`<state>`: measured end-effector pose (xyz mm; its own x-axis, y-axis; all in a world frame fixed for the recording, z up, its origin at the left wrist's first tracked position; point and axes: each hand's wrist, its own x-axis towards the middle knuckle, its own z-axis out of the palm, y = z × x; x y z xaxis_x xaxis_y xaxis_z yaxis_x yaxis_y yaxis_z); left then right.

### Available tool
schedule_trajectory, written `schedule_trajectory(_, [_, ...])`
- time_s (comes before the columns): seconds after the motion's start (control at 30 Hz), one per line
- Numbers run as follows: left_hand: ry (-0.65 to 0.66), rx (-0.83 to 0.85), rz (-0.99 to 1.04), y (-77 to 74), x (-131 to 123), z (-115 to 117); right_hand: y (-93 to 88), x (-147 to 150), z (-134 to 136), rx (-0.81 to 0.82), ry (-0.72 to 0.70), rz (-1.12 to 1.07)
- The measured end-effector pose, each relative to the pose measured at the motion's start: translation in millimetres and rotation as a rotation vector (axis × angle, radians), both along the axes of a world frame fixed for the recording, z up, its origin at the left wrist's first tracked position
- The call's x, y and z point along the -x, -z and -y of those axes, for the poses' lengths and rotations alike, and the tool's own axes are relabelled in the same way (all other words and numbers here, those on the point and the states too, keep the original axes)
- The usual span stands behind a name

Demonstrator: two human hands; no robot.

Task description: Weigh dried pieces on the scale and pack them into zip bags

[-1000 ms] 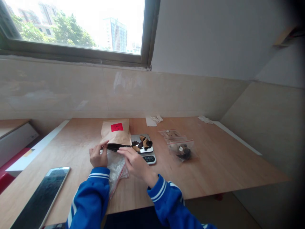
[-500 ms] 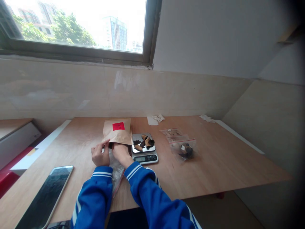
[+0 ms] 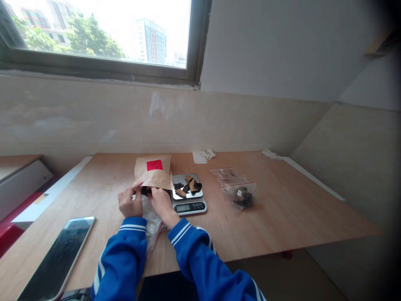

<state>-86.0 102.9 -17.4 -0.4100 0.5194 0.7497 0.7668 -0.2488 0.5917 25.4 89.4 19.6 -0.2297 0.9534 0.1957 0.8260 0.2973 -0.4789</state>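
My left hand (image 3: pixel 128 202) and my right hand (image 3: pixel 162 203) meet at the lower edge of a kraft paper envelope (image 3: pixel 153 172) with a red label. Both hands seem to pinch the top of a transparent zip bag (image 3: pixel 152 221), which hangs toward me with a red seal strip. A dark dried piece (image 3: pixel 145 191) shows between them, mostly hidden by my fingers. Right of my right hand stands a digital kitchen scale (image 3: pixel 188 206), holding several dark-and-tan dried pieces (image 3: pixel 189 186).
Two small zip bags (image 3: pixel 238 195) lie right of the scale, one holding a dark lump. A smartphone (image 3: pixel 58 259) lies at the near left of the wooden table (image 3: pixel 266 217). Crumpled white paper (image 3: pixel 206 155) sits by the wall, beneath the window.
My right hand has moved left, away from the scale, to sit next to my left hand. The dark piece that showed between them is now mostly covered.
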Motion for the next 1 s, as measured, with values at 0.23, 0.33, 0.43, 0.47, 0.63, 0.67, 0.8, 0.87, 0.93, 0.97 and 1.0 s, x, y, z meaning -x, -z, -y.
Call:
schedule_trajectory(0.23, [0.001,-0.022,0.010,-0.5,-1.3,0.1,1.6,-1.0,26.2,-0.245,-0.007,-0.108])
schedule_trajectory(0.33, [-0.007,-0.029,-0.003,-1.3,-1.8,0.4,2.9,-6.7,36.2,-0.238,0.008,-0.252])
schedule_trajectory(0.43, [-0.003,-0.021,0.001,-1.3,-1.6,0.3,6.0,-18.1,44.3,-0.218,0.010,-0.427])
schedule_trajectory(0.47, [-0.001,-0.014,0.005,-1.1,-1.4,0.2,7.5,-22.8,46.4,-0.208,0.012,-0.490])
schedule_trajectory(0.63, [0.018,-0.016,-0.004,-0.1,-0.8,-0.1,12.1,-51.5,52.9,-0.110,0.058,-0.757])
schedule_trajectory(0.67, [0.020,-0.024,-0.006,0.0,-0.8,-0.1,11.5,-57.8,54.0,-0.090,0.070,-0.786])
schedule_trajectory(0.8, [0.022,-0.049,-0.016,0.6,-0.9,-0.9,4.6,-83.4,56.7,-0.061,0.108,-0.845])
schedule_trajectory(0.87, [0.022,-0.052,-0.027,1.3,-0.7,-1.5,-0.2,-95.8,54.4,-0.085,0.142,-0.853])
schedule_trajectory(0.93, [0.021,-0.049,-0.030,1.8,-0.7,-2.0,-5.2,-107.6,47.8,-0.126,0.187,-0.839])
schedule_trajectory(0.97, [0.020,-0.045,-0.027,1.9,-0.8,-2.1,-7.6,-113.1,42.9,-0.149,0.206,-0.820])
schedule_trajectory(1.0, [0.018,-0.040,-0.022,1.9,-0.9,-2.0,-10.0,-118.0,36.8,-0.176,0.223,-0.789])
